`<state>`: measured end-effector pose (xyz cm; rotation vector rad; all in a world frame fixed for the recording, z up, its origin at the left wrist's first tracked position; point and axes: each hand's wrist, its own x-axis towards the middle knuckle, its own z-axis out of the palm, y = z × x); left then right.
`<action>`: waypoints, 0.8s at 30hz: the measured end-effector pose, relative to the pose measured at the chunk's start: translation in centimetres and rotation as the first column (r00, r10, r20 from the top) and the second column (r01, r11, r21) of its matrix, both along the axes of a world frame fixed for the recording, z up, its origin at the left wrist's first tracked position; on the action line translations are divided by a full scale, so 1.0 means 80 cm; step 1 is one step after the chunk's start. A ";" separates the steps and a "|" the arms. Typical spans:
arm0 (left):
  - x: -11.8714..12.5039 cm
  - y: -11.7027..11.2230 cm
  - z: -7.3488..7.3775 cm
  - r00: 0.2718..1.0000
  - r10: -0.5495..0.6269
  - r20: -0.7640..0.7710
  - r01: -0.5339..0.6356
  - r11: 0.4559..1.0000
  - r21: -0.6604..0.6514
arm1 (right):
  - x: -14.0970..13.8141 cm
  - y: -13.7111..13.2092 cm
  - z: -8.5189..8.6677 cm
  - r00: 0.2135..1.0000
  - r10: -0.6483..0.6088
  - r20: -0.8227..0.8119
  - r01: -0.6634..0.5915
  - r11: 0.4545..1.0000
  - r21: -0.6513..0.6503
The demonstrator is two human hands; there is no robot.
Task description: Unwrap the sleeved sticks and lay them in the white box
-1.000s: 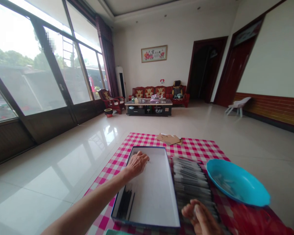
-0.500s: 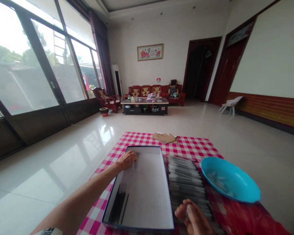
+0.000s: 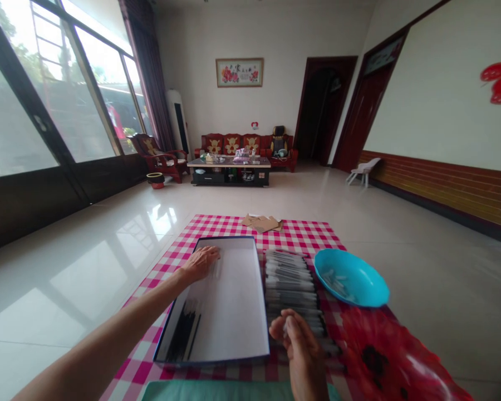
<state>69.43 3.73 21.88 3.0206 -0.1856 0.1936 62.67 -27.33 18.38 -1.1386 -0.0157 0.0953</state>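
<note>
A shallow blue-rimmed box (image 3: 234, 301) with a white floor lies on a red-and-white checked cloth (image 3: 300, 234). My left hand (image 3: 200, 263) reaches into its far left corner, fingers curled down on something I cannot make out. Several thin dark sticks (image 3: 186, 334) lie in the box's near left corner. Right of the box sits a stack of grey packets (image 3: 290, 284). My right hand (image 3: 294, 334) hovers over the near end of that stack with fingers loosely bent, and whether it holds anything is hidden.
A turquoise bowl (image 3: 350, 278) with small pale pieces stands right of the packets. Cardboard scraps (image 3: 263, 223) lie at the cloth's far edge. A red bag (image 3: 392, 356) is at the near right. Beyond: glossy tiled floor, coffee table (image 3: 229, 170), red sofa, white chair (image 3: 363, 170).
The view has tilted down and shifted right. My left hand has slid from the box's far middle to its far left corner. My right hand stays over the packets' near end.
</note>
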 end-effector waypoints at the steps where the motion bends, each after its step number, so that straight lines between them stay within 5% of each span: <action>1: -0.005 -0.013 0.002 1.000 -0.011 0.024 0.012 1.000 -0.022 | 0.000 0.001 0.002 1.000 0.015 0.014 -0.015 1.000 -0.018; 7: -0.051 -0.108 0.000 0.991 -0.073 0.108 0.092 0.979 -0.183 | 0.005 -0.010 0.035 0.990 0.083 0.112 -0.047 0.956 -0.288; 11: -0.082 -0.142 -0.005 0.988 -0.096 0.122 0.126 0.956 -0.264 | 0.017 -0.064 0.051 0.977 0.062 0.205 0.039 0.891 -0.453; 14: -0.098 -0.148 -0.006 0.986 -0.088 0.140 0.128 0.942 -0.311 | 0.048 -0.126 0.051 0.960 0.038 0.277 0.161 0.736 -0.658; 16: -0.106 -0.148 -0.006 0.985 -0.075 0.155 0.126 0.929 -0.348 | 0.081 -0.162 0.049 0.939 0.041 0.342 0.266 0.544 -0.796; 19: -0.112 -0.145 -0.007 0.985 -0.056 0.164 0.116 0.916 -0.383 | 0.137 -0.192 0.049 0.929 0.054 0.365 0.310 0.424 -0.851; 24: -0.114 -0.144 -0.012 0.988 -0.023 0.151 0.082 0.915 -0.394 | 0.199 -0.188 0.043 0.905 0.156 0.395 0.349 0.256 -0.901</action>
